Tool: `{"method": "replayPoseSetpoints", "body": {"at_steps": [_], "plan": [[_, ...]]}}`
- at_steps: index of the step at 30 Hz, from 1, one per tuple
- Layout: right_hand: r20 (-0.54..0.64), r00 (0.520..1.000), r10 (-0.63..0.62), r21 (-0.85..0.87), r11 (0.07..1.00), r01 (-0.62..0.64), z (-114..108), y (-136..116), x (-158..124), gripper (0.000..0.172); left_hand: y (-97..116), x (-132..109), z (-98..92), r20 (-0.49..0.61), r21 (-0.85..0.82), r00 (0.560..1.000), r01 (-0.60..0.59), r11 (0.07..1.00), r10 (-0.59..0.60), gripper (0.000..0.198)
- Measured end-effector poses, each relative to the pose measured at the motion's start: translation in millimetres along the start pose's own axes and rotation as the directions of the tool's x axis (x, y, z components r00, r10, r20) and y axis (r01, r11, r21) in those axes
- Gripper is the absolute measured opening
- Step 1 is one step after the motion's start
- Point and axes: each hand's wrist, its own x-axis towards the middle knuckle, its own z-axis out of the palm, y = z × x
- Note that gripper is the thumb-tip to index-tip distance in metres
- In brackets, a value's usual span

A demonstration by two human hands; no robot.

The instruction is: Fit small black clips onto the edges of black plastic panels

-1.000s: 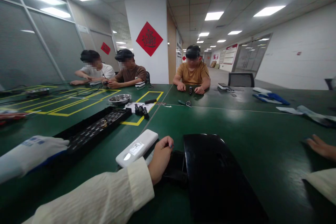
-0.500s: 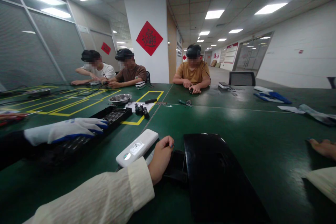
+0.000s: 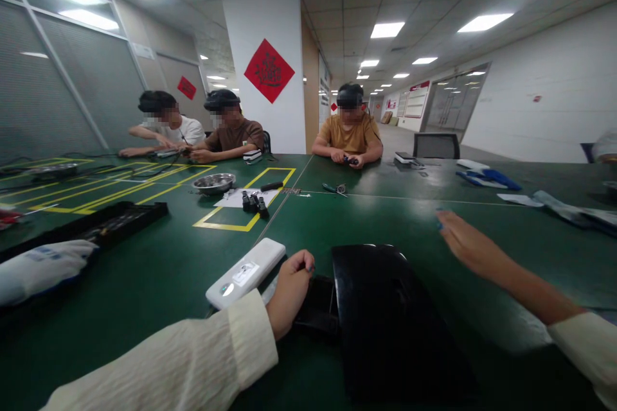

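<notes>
Between white device [image 3: 247, 275] and black panel [image 3: 385, 321] — left hand [image 3: 290, 290], curled.

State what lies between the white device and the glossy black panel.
In the head view, the left hand, a black part and a mostly hidden greyish item lie between them.

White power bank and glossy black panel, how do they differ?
The white power bank looks smaller than the glossy black panel. A label marks the power bank; none shows on the panel. The power bank lies left of the left hand, the panel right of it. Both are near that hand.
</notes>
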Motion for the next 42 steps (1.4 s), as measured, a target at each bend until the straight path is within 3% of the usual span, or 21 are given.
{"method": "replayPoseSetpoints", "body": {"at_steps": [3, 5, 12, 15, 17, 19, 21, 23, 25, 27, 31, 36, 39, 42], "plan": [[0.142, 0.979, -0.143, 0.007, 0.99, 0.144, 11, -46, -25, 0.055, -1, 1, 0.2, -0.006, 0.006, 1.0, -0.008, 1.0, 0.008, 0.009], [0.217, 0.962, -0.167, 0.037, 0.986, 0.162, 14, -63, -40, 0.055, -1, 0, 0.3, -0.001, 0.012, 1.0, -0.012, 1.0, 0.012, 0.01], [0.47, 0.883, -0.002, 0.141, 0.987, -0.073, 15, -71, -63, 0.063, 3, -1, 1.5, 0.002, 0.016, 1.0, 0.016, 1.0, -0.016, 0.01], [0.46, 0.888, 0.025, 0.186, 0.975, -0.124, 16, -72, -63, 0.065, 3, -2, 1.6, -0.006, 0.028, 1.0, 0.003, 1.0, -0.002, 0.01], [0.386, 0.922, 0.03, 0.216, 0.969, -0.122, 15, -74, -60, 0.064, 2, -1, 1.4, -0.006, 0.031, 1.0, -0.003, 1.0, 0.003, 0.01], [0.264, 0.964, 0.009, 0.223, 0.972, -0.07, 12, -82, -54, 0.061, 0, -1, 0.9, -0.004, 0.033, 1.0, -0.009, 0.999, 0.009, 0.01], [0.186, 0.979, -0.088, 0.224, 0.974, 0.045, 4, -98, -48, 0.056, -1, -1, 0.3, -0.003, 0.04, 1.0, -0.02, 0.999, 0.02, 0.01], [0.224, 0.939, -0.262, 0.257, 0.945, 0.203, -5, -125, -46, 0.051, -1, 0, 0.0, -0.007, 0.046, 0.999, -0.032, 0.998, 0.032, 0.01], [0.332, 0.827, -0.453, 0.302, 0.882, 0.362, -13, -159, -49, 0.047, -2, 1, 0.1, -0.008, 0.037, 0.999, -0.037, 0.999, 0.037, 0.01], [0.383, 0.763, -0.52, 0.3, 0.852, 0.43, -15, -193, -58, 0.043, -1, 1, 0.5, -0.017, 0.016, 0.999, -0.031, 0.999, 0.032, 0.009], [0.353, 0.827, -0.438, 0.321, 0.887, 0.333, -4, -239, -75, 0.041, 1, 2, 1.2, -0.049, 0.001, 0.999, -0.009, 1.0, 0.009, 0.012], [0.348, 0.829, -0.438, 0.28, 0.892, 0.354, 12, -249, -75, 0.042, 3, 3, 0.8, -0.066, -0.008, 0.998, 0.008, 1.0, -0.009, 0.012], [0.337, 0.801, -0.495, 0.269, 0.866, 0.422, 17, -247, -75, 0.049, 2, 2, 0.9, -0.086, -0.021, 0.996, -0.009, 1.0, 0.007, 0.011], [0.31, 0.718, -0.623, 0.293, 0.781, 0.552, 20, -249, -79, 0.052, 0, 0, 1.4, -0.138, -0.048, 0.99, -0.048, 0.998, 0.041, 0.011]]}}
